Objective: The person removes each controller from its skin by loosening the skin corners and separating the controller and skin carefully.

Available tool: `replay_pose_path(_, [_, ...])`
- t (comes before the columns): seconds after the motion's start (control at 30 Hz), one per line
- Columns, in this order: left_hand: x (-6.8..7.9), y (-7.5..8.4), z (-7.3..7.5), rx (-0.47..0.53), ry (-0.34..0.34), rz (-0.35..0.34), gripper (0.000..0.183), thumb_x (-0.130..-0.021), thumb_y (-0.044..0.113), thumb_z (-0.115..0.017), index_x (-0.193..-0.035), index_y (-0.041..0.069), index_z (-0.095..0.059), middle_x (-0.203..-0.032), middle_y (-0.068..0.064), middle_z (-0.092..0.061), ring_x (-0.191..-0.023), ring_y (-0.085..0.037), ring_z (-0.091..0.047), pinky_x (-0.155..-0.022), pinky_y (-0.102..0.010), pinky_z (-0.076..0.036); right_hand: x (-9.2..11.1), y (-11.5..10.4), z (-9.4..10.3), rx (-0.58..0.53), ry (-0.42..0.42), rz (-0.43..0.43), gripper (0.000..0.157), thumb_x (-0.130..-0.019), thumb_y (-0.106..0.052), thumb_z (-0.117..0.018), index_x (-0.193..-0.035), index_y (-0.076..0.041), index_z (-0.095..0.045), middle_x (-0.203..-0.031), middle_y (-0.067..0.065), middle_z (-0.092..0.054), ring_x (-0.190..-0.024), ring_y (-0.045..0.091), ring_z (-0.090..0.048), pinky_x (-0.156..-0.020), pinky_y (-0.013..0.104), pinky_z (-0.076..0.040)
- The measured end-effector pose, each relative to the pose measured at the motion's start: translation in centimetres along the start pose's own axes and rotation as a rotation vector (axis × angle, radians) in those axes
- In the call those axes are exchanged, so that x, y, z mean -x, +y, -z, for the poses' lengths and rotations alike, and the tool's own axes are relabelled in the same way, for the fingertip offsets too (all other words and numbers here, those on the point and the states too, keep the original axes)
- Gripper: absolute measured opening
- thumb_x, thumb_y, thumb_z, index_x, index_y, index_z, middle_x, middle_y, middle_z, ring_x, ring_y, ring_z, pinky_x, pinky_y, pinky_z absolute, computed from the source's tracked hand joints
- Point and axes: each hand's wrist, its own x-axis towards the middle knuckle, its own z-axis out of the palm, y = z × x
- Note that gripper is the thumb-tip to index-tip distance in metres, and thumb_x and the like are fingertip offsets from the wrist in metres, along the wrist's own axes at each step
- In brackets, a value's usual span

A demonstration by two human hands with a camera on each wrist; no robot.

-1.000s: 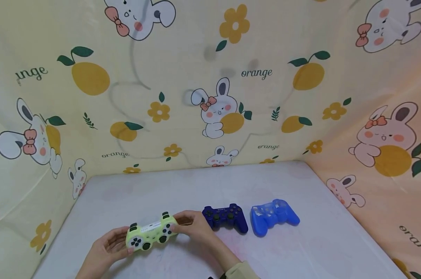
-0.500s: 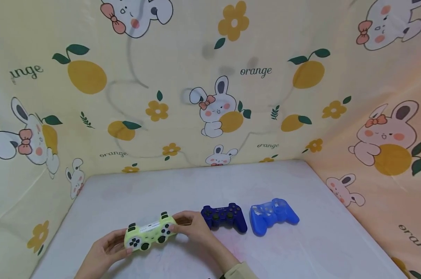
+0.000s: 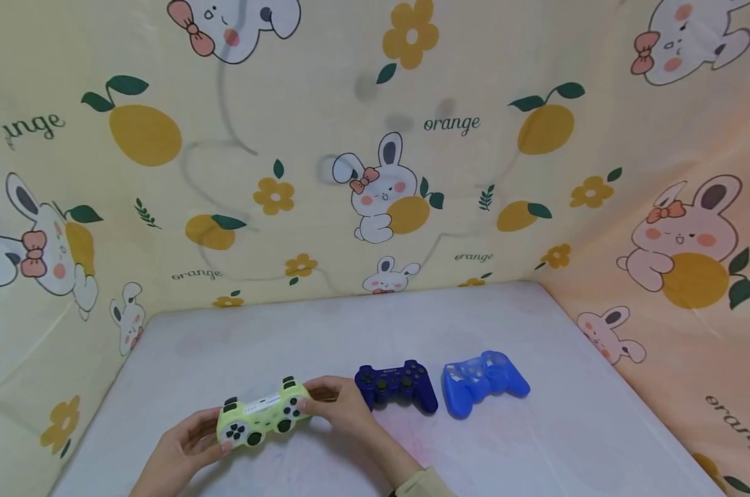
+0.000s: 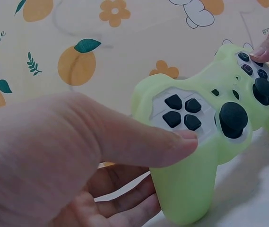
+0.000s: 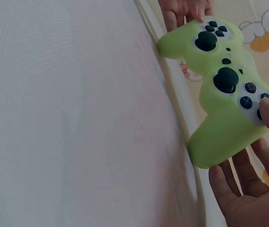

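Head cam swung slightly R, green ctrlr (image 3: 265, 417) further L in view.

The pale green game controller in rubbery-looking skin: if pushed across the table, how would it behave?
The pale green controller is probably stiff, showing no sag, held at both ends. Its splayed handles make rolling unlikely; the matte skin may resist slipping.

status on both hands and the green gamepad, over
Left hand and right hand gripping light-green gamepad, one per end. Dark-blue gamepad and blue gamepad cover to its right, neither blocking the grip.
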Motion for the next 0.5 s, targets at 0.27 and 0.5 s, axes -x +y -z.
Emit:
replay_pose_path(0.27, [-0.10,0.25,-0.26,-0.006,-0.010,-0.004,0.073,-0.077,0.018,-0.086,-0.134,-0.006,-0.049,-0.133,-0.022,-0.054,-0.119,-0.034,-0.055,-0.089,-0.029,-0.050,0.22,0.18,0.27,0.004,0.006,-0.024,0.023,-0.084,-0.012,-0.079,-0.105,-0.006,-0.073,-0.095,0.003,-0.072,-0.089,0.019,-0.067,-0.079,0.027,-0.052])
replay_pose_path(0.5, [-0.21,0.01,-0.08,-0.029,-0.016,0.003,0.075,-0.078,0.022,-0.085,-0.137,-0.006,-0.047,-0.136,-0.023,-0.052,-0.119,-0.033,-0.055,-0.089,-0.028,-0.050,0.05,0.16,0.28,0.017,-0.007,-0.018,0.024,-0.084,-0.014,-0.079,-0.106,-0.006,-0.073,-0.095,0.001,-0.072,-0.089,0.018,-0.067,-0.080,0.027,-0.052])
